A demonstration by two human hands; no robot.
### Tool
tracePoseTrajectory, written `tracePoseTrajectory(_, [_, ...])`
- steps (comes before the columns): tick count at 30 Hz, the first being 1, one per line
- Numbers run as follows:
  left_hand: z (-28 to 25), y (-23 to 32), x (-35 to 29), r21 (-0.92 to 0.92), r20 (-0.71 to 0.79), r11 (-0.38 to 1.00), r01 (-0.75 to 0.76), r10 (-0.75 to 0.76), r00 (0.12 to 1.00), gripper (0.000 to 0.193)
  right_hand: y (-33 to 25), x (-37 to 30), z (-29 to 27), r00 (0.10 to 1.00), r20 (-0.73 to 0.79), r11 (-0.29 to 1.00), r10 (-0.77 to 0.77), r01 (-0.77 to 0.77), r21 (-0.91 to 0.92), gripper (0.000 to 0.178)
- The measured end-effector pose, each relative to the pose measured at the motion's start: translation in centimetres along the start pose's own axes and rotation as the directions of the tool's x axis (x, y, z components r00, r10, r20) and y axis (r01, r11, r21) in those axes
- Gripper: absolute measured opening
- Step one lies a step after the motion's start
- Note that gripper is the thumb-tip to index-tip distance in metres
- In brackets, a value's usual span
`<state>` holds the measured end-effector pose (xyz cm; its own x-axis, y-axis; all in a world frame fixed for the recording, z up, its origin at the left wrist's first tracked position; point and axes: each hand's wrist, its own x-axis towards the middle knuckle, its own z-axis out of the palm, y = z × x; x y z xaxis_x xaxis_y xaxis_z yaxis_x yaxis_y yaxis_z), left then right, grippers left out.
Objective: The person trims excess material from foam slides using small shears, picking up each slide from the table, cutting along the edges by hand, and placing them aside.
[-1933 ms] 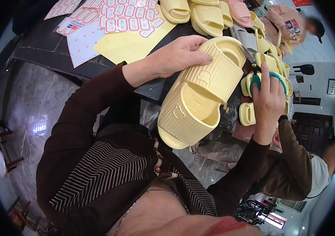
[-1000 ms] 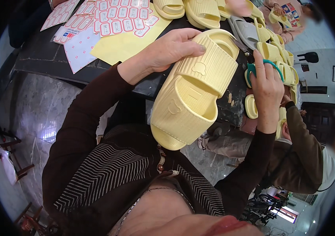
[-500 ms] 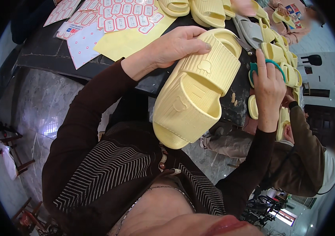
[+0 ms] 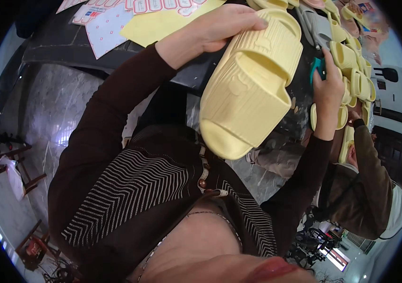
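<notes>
My left hand (image 4: 229, 27) grips a pair of pale yellow slide slippers (image 4: 246, 101) at the upper end, thumb on top. The two slippers are fitted together, straps facing up, each with a raised bear-shaped emblem. They are tilted over the near edge of the black table. My right hand (image 4: 329, 87) is closed around teal-handled scissors (image 4: 317, 70), just right of the slippers and apart from them. The blades point toward the slippers' upper end and are mostly hard to make out.
Label sheets (image 4: 163, 5) and yellow paper (image 4: 156, 29) lie on the black table (image 4: 62, 40). More yellow slippers (image 4: 345, 55) and a grey slipper (image 4: 320, 26) are grouped at the right. A co-worker in a brown sleeve (image 4: 373, 165) handles slippers there. Wooden stools (image 4: 33, 174) stand at left.
The slippers and my left hand have moved up and to the right in the picture. My right hand with the scissors has turned, and its fingers are drawn closer together.
</notes>
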<state>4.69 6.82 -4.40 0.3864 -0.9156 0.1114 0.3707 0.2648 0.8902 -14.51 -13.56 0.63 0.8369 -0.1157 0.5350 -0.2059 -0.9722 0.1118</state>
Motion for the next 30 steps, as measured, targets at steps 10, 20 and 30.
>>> tracePoseTrajectory(10, [0.0, -0.4, 0.0, -0.100, -0.066, 0.995, 0.009, -0.016, 0.998, 0.027, -1.0, 0.4, -1.4, 0.990, 0.050, 0.975, -0.131, 0.137, -0.177, 0.051])
tracePoseTrajectory(20, [0.8, -0.3, -0.2, -0.023, -0.019, 1.000, 0.019, -0.019, 1.000, 0.030, -1.7, 1.4, -2.4, 0.976, 0.067, 0.939, -0.207, 0.218, -0.266, 0.053])
tracePoseTrajectory(30, [0.1, -0.6, 0.0, -0.087, 0.048, 0.996, 0.006, -0.002, 0.999, 0.029, -1.6, 1.3, -2.1, 0.976, 0.079, 0.913, -0.202, 0.217, -0.344, 0.058])
